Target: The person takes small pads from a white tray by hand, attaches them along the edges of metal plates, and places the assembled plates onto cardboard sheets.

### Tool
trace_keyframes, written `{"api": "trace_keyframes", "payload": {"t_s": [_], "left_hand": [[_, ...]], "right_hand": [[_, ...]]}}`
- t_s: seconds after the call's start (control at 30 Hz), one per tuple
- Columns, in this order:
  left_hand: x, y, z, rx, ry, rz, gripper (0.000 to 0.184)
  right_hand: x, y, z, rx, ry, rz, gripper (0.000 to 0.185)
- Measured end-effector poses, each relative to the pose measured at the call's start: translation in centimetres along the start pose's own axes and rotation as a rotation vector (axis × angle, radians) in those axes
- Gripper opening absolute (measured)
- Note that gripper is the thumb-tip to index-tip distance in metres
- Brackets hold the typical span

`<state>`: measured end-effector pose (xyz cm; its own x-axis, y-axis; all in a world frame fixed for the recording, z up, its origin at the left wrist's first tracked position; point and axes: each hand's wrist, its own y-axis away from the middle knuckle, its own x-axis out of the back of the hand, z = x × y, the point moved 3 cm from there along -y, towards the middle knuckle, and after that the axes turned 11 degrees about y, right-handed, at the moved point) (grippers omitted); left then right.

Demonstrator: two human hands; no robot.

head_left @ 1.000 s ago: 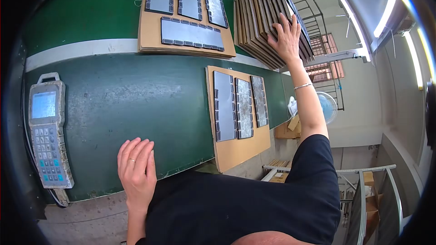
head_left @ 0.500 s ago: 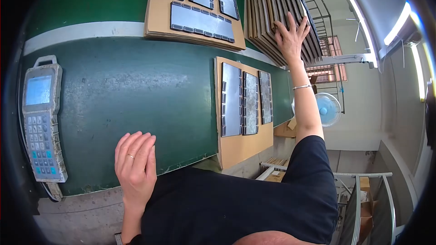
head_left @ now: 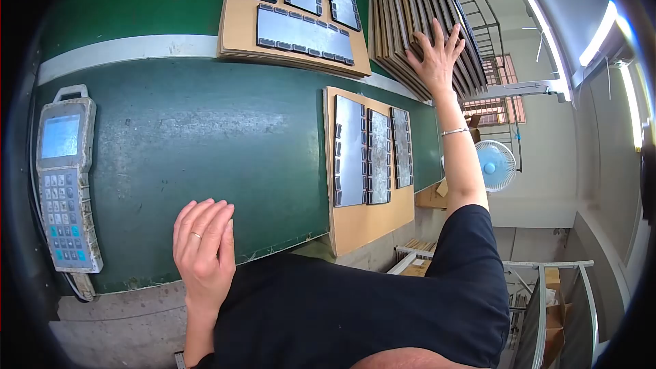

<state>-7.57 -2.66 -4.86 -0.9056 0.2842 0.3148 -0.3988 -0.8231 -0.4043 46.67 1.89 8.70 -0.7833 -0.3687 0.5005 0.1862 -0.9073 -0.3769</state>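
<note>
My right hand (head_left: pixel 436 61) reaches out with spread fingers over a row of dark-edged boards (head_left: pixel 400 34) packed closely side by side. Its fingertips appear to rest on the boards' edges; exact contact is hard to tell. Close to the front edge of the green table (head_left: pixel 205 137), my left hand (head_left: pixel 203 249) has its fingers stretched out side by side, with nothing visible in it. A ring is on one of its fingers. Between the hands lies a brown board (head_left: pixel 365 222) bearing three grey plates (head_left: pixel 350 150) with small dark blocks along their edges.
A second brown board (head_left: pixel 239 31) at the back carries several similar plates (head_left: pixel 304 31). On the left lies a handheld keypad controller (head_left: pixel 65 178) with a screen. A blue fan (head_left: pixel 495 164) and a metal rack (head_left: pixel 547 301) are on the right.
My right hand has shifted very slightly left over the boards, its thumb spread a little wider. My left hand stays in place.
</note>
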Motion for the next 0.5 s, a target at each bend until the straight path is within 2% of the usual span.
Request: {"api": "trace_keyframes", "payload": {"t_s": [0.2, 0.33, 0.43, 0.5], "left_hand": [[0.0, 0.1, 0.0, 0.000, 0.001, 0.002, 0.016], [0.0, 0.1, 0.0, 0.003, 0.001, 0.006, 0.016], [0.0, 0.1, 0.0, 0.000, -0.003, 0.005, 0.016], [0.0, 0.1, 0.0, 0.002, -0.007, 0.003, 0.017]], "right_hand": [[-0.3, 0.3, -0.7, -0.044, 0.039, 0.020, 0.043], [-1.9, 1.1, -1.5, 0.034, 0.084, 0.068, 0.038], [-1.4, 1.3, -1.7, 0.077, 0.091, -0.040, 0.036], [-1.2, 1.3, -1.8, 0.078, 0.068, -0.023, 0.034]]}}
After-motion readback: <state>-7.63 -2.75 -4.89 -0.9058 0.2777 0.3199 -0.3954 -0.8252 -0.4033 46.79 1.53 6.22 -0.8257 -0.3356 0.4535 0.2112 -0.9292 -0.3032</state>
